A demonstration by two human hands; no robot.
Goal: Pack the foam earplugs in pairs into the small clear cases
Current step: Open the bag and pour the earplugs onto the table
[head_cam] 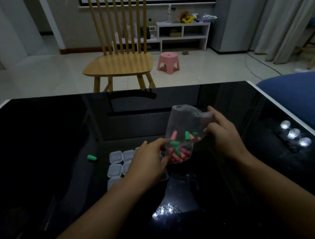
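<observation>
head view, i've got both hands on the clear bag (184, 124) of pink and green earplugs (178, 152) above the black table (40, 150). left hand (147, 162) pinches its lower edge, right hand (224, 132) grips the side. small clear cases (115, 157) sit closed under my left hand, and one green earplug (91, 157) lies loose just left of them.

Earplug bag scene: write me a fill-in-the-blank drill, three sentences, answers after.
1. Both hands hold the clear bag of pink and ____ earplugs.
2. One loose earplug lies on the black table, to the ____ of the clear cases.
3. Beyond the table stands a wooden chair; beside it, a ____ stool.

Answers: green; left; pink
</observation>
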